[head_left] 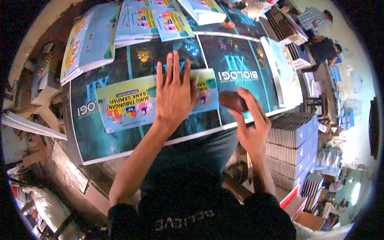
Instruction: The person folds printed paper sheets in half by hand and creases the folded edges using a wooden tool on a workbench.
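Note:
A light-blue, yellow and green printed booklet [136, 102] lies crosswise in front of me on large dark-teal printed sheets [236, 48] that cover the table. My left hand [174, 96] presses flat on the booklet's middle, its fingers stretched toward the far side, hiding part of the print. At the booklet's right end, my right hand [254, 128] grips a dark brown, rounded block [233, 101] between thumb and fingers. The block is just beside the booklet's edge; whether it touches the sheet below, I cannot tell.
Similar booklets are piled at the far left [94, 36], along the far side [140, 20] and at the table's right end [280, 72]. Tall stacks of bound books [288, 150] stand right of my right forearm. Two people [312, 18] are at the far right.

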`<act>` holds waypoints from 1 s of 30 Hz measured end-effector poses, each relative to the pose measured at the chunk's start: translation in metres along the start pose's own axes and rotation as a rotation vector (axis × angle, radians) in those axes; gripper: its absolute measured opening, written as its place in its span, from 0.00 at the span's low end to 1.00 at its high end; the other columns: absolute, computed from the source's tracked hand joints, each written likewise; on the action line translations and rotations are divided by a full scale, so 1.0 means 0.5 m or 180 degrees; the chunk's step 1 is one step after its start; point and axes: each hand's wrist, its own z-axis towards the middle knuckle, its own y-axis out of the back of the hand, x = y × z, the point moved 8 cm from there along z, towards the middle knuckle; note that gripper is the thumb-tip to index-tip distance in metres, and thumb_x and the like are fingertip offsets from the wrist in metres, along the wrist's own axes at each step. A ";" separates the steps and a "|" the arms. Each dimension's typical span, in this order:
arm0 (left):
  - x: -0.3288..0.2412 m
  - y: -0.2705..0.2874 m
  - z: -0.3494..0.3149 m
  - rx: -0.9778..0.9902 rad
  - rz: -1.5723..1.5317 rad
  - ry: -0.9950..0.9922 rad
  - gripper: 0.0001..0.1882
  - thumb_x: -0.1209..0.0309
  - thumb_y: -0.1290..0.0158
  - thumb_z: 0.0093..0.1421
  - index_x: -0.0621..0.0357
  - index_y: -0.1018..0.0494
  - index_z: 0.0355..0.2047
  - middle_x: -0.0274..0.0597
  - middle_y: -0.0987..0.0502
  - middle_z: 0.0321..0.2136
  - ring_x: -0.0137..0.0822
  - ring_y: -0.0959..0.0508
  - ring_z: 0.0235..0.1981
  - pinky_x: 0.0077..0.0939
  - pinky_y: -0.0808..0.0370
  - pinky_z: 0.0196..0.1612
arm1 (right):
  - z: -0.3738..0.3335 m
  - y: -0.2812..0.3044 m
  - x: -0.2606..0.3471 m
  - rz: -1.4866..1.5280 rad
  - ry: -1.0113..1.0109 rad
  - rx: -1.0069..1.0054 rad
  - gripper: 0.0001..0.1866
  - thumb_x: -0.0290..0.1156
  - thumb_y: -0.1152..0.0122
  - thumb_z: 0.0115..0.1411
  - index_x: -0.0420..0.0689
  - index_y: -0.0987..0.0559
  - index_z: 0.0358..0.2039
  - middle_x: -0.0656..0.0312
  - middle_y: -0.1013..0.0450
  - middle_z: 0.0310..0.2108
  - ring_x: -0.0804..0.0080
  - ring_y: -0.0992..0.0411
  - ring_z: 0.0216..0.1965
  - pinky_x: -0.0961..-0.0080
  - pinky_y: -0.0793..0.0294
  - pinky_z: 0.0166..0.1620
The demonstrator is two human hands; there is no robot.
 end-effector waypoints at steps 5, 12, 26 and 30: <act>0.004 0.007 -0.007 -0.0060 0.0021 0.0024 0.27 0.59 0.53 0.64 0.62 0.36 0.60 0.63 0.47 0.66 0.55 0.49 0.69 0.54 0.58 0.69 | -0.031 -0.006 -0.008 -0.0263 0.0081 -0.0459 0.23 0.21 0.35 0.54 0.43 0.25 0.52 0.51 0.25 0.50 0.56 0.26 0.51 0.67 0.26 0.53; -0.005 0.027 -0.009 -0.0128 -0.0150 -0.0021 0.32 0.58 0.51 0.59 0.67 0.36 0.60 0.68 0.49 0.66 0.59 0.51 0.69 0.54 0.59 0.70 | 0.026 -0.029 0.019 -0.0492 -0.0361 0.0141 0.24 0.26 0.34 0.56 0.39 0.26 0.54 0.52 0.23 0.46 0.64 0.22 0.42 0.69 0.26 0.49; 0.012 0.028 -0.028 -0.0699 -0.0646 0.0162 0.39 0.63 0.48 0.53 0.69 0.47 0.62 0.70 0.53 0.67 0.59 0.53 0.70 0.55 0.57 0.70 | 0.012 -0.333 0.307 0.0241 0.1757 0.0981 0.26 0.24 0.33 0.54 0.37 0.27 0.54 0.52 0.25 0.49 0.56 0.26 0.51 0.64 0.29 0.55; 0.021 0.037 -0.023 -0.0936 -0.0578 0.0297 0.46 0.66 0.49 0.50 0.74 0.55 0.66 0.73 0.54 0.66 0.61 0.55 0.70 0.54 0.62 0.70 | 0.024 -0.362 0.301 0.0549 0.1534 0.1282 0.26 0.29 0.37 0.57 0.49 0.27 0.57 0.58 0.27 0.53 0.52 0.29 0.53 0.58 0.34 0.59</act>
